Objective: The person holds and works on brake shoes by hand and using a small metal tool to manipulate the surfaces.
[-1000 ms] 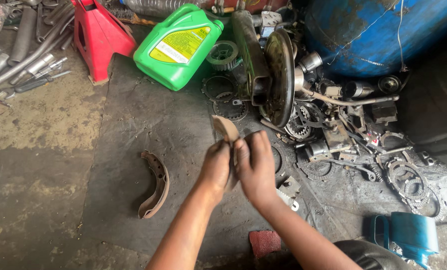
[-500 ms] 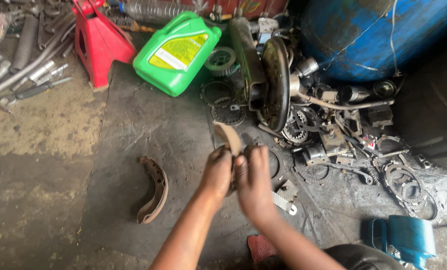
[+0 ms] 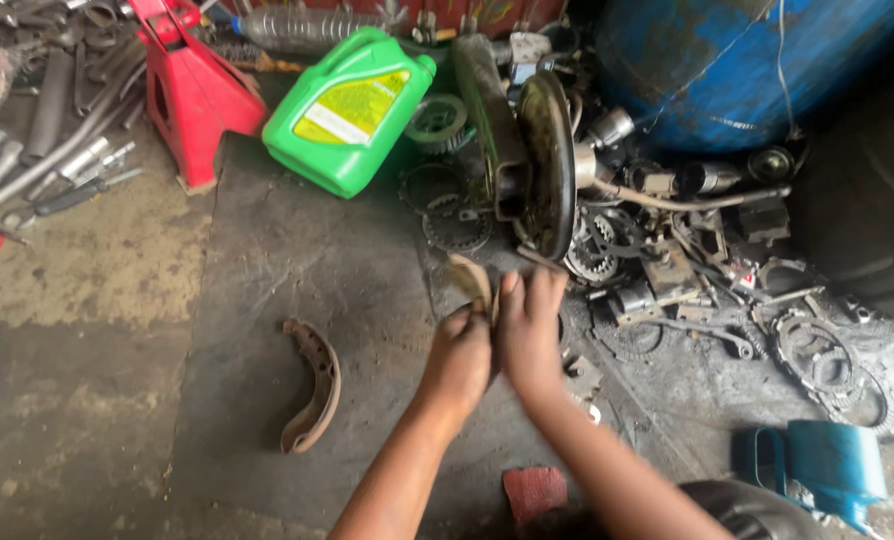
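My left hand (image 3: 457, 362) and my right hand (image 3: 529, 330) are pressed together over a dark mat (image 3: 287, 270), both gripping a curved brown brake shoe (image 3: 472, 278) that sticks up between them. Its upper end shows above my fingers; the lower part is hidden by my hands. A second rusty brake shoe (image 3: 312, 385) lies flat on the mat to the left of my left forearm. Just beyond my hands stands a round metal brake plate on an axle part (image 3: 545, 160).
A green oil jug (image 3: 352, 108) lies behind the mat, a red jack stand (image 3: 192, 90) to its left, metal tools (image 3: 47, 150) far left. A blue drum (image 3: 737, 60) stands at back right above scattered gears and parts (image 3: 707, 270). A blue container (image 3: 817, 465) sits lower right.
My two hands with the brake shoe have shifted right and slightly farther from me, toward the brake plate. The shoe on the mat has not moved.
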